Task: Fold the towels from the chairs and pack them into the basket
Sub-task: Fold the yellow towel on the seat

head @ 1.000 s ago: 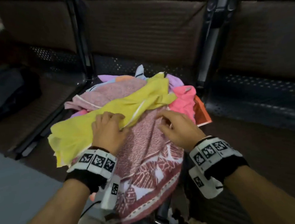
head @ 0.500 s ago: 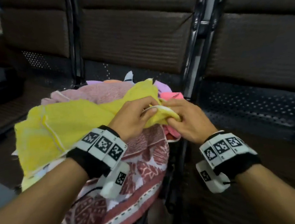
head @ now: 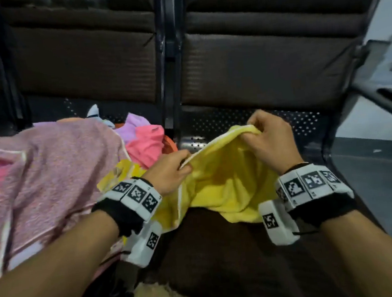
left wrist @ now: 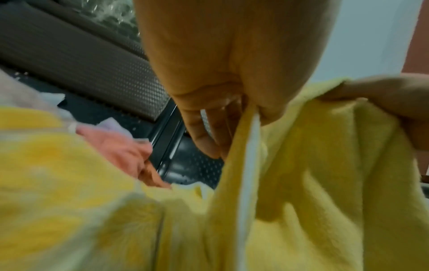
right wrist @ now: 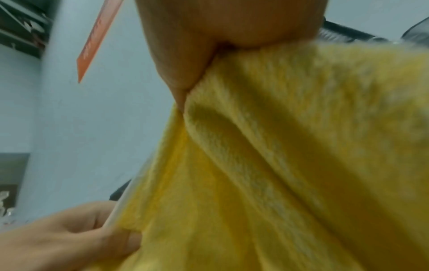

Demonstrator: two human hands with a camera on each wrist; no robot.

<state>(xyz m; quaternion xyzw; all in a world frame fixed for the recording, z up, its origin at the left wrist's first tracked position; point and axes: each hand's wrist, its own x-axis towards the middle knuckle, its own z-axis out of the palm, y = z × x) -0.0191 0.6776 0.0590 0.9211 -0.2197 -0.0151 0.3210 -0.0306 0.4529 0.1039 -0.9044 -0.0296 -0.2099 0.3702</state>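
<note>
A yellow towel [head: 226,181] with a white edge hangs between my hands over the right-hand chair seat. My left hand [head: 182,165] pinches its white hem, and my right hand [head: 253,129] pinches the same hem farther right and higher. In the left wrist view the hem [left wrist: 249,139] runs down from between thumb and fingers. The right wrist view is filled by the yellow towel [right wrist: 267,165], pinched at the top. A pile of towels sits on the left chair: a pink terry towel [head: 57,174], a bright pink one [head: 147,145] and a lilac one [head: 133,123]. No basket is in view.
Dark brown padded chair backs [head: 266,66] run across the top, with a black metal post [head: 168,56] between seats. The perforated metal seat [head: 235,123] lies under the yellow towel. A dark brown cloth [head: 211,253] covers the near middle. Grey floor [head: 382,179] is at right.
Both hands have carried the yellow towel off the pile to the right, over the neighbouring seat. They have moved apart along its hem, and the view has swung right.
</note>
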